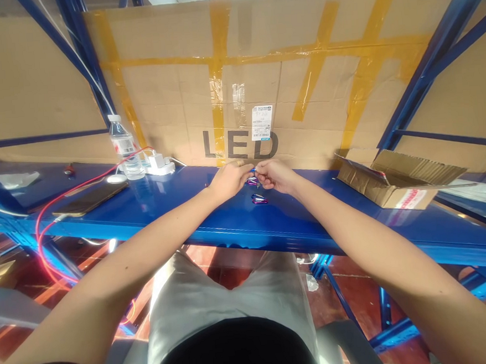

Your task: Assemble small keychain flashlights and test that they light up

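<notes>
My left hand point(230, 178) and my right hand point(276, 176) meet over the back of the blue shelf point(237, 218), fingers pinched together on a small blue and purple clip point(251, 177) held between them. A ring shows on my left hand. A second purple clip point(259, 198) lies on the shelf just in front of my hands. Both forearms reach forward from the bottom corners of the view.
A water bottle point(123, 147), a white power adapter point(158, 163) with a red cable point(61, 197) and a phone point(89, 199) sit at the left. An open cardboard box point(396, 179) lies at the right. A taped cardboard sheet marked LED point(260, 70) backs the shelf.
</notes>
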`<action>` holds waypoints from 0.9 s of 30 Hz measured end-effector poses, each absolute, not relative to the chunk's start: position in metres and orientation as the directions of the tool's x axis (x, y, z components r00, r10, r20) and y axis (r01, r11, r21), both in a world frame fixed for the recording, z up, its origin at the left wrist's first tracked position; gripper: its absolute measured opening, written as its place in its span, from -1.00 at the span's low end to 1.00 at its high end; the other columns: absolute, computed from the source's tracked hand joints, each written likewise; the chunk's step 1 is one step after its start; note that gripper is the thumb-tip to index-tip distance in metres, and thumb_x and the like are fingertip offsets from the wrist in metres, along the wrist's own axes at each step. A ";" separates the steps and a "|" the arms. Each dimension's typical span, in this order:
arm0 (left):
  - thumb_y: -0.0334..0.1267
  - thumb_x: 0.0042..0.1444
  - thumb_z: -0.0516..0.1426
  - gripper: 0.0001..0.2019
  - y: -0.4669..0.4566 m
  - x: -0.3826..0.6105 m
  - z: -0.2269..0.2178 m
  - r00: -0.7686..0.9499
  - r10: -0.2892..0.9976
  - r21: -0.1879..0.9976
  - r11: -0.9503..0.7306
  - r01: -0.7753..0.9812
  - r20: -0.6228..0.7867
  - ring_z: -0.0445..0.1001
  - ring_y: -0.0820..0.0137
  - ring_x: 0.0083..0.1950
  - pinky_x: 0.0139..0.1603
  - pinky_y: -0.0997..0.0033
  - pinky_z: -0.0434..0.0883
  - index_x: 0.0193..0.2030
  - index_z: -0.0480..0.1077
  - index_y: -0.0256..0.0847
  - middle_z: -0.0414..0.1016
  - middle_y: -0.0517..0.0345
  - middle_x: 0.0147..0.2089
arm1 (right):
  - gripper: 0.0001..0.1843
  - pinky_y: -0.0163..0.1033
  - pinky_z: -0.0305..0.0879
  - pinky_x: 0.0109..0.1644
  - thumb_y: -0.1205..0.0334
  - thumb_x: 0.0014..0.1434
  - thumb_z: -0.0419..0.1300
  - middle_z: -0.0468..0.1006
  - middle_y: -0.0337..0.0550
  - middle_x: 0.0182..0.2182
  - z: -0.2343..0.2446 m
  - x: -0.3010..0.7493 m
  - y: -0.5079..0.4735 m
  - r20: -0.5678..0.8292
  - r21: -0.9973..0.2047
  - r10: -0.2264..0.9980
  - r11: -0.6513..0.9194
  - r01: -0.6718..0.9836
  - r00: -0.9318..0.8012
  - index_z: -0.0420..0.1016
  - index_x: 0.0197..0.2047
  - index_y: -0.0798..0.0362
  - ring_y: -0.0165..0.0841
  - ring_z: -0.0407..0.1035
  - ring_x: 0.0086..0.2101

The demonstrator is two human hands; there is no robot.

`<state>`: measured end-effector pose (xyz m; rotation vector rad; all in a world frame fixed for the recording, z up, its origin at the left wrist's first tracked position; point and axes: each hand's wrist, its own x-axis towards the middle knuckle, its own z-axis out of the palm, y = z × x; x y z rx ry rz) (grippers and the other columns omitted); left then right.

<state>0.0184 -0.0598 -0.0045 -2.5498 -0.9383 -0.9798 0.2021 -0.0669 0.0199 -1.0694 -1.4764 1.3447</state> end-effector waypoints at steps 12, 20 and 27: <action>-0.34 0.39 -0.05 -0.69 -0.045 0.024 -0.009 0.499 0.509 0.108 -0.768 0.632 0.701 0.48 0.18 -0.04 0.07 0.09 0.46 -0.02 0.52 -0.27 0.48 -0.11 -0.11 | -0.81 -0.38 -0.05 -0.68 0.50 -0.03 0.16 0.28 -0.25 -0.70 0.021 0.203 -0.070 0.182 -0.964 0.958 0.219 0.154 -0.223 0.30 -0.56 0.06 -0.50 0.09 -0.69; -0.40 0.32 0.03 -0.80 -0.048 0.019 -0.007 0.519 0.424 0.090 -0.831 0.550 0.743 0.52 0.20 -0.09 0.00 0.18 0.45 -0.09 0.47 -0.20 0.56 -0.02 -0.17 | -0.83 -0.38 -0.07 -0.69 0.46 -0.02 0.20 0.26 -0.25 -0.71 0.021 0.203 -0.067 0.109 -0.989 0.963 0.131 0.075 -0.245 0.29 -0.52 0.05 -0.50 0.05 -0.69; -0.32 0.38 -0.01 -0.81 -0.053 0.025 -0.009 0.494 0.479 0.125 -0.798 0.590 0.726 0.53 0.19 -0.03 0.07 0.14 0.48 -0.06 0.44 -0.23 0.54 -0.05 -0.12 | -0.80 -0.39 -0.06 -0.68 0.47 0.03 0.18 0.26 -0.25 -0.70 0.021 0.204 -0.064 0.128 -0.987 0.956 0.148 0.059 -0.264 0.28 -0.54 0.07 -0.52 0.04 -0.69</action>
